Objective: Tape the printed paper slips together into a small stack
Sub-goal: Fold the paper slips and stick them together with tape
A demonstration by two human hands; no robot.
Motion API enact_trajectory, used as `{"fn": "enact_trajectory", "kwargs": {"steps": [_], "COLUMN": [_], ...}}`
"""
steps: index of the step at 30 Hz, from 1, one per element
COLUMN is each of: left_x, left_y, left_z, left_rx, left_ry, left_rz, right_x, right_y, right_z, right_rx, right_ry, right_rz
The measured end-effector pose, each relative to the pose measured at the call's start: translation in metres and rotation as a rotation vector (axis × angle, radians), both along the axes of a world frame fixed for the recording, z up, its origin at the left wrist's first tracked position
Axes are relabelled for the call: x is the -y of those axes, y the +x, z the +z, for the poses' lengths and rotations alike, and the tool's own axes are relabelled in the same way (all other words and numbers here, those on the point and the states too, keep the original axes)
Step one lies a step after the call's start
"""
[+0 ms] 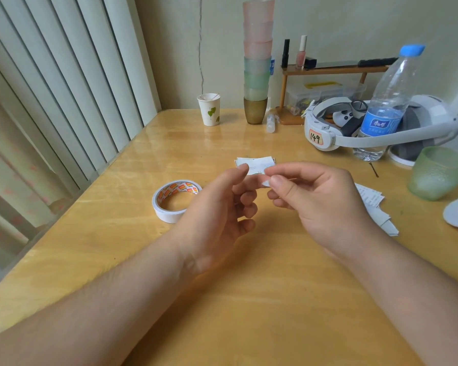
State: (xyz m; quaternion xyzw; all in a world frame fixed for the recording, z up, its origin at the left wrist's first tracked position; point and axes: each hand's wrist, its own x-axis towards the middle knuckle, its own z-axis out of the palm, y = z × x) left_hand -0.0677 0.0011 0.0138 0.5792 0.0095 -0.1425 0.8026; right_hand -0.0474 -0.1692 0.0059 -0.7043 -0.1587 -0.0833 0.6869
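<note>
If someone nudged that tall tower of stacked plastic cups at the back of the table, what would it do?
The stacked cups would probably topple: the tower is tall on one narrow brown base cup. They look like thin translucent plastic, so likely light and unlikely to break. The paper cup stands nearby and might get knocked.

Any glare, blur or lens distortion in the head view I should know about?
Head view: soft even light, mild glare on the glossy wooden table behind the white tape roll; wide-angle bending leans the clear water bottle; the small paper slip at both hands is softly blurred.
</note>
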Motion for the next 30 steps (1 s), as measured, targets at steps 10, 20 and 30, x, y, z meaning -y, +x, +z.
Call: {"fn": "enact_trajectory", "kwargs": {"steps": [10,20,30], "left_x": [-0.003,-0.009,-0.011], "left_y": [0.0,0.002,0.004], "left_z": [-0.001,-0.002,-0.002], "left_rx": [-0.041,0.06,0.036], "left_ry": [-0.131,-0.006,0.078], "left_rz": [-0.169,-0.247,-0.251], "right_x": [0.005,0.009,0.011], "right_y": [0.003,0.002,0.001], "right_z": [0.002,0.005,0.003], "right_rx": [-0.172,0.053,0.043], "right_ry": [0.205,-0.016,-0.24], "right_rz": [0.084,0.001,-0.029]}}
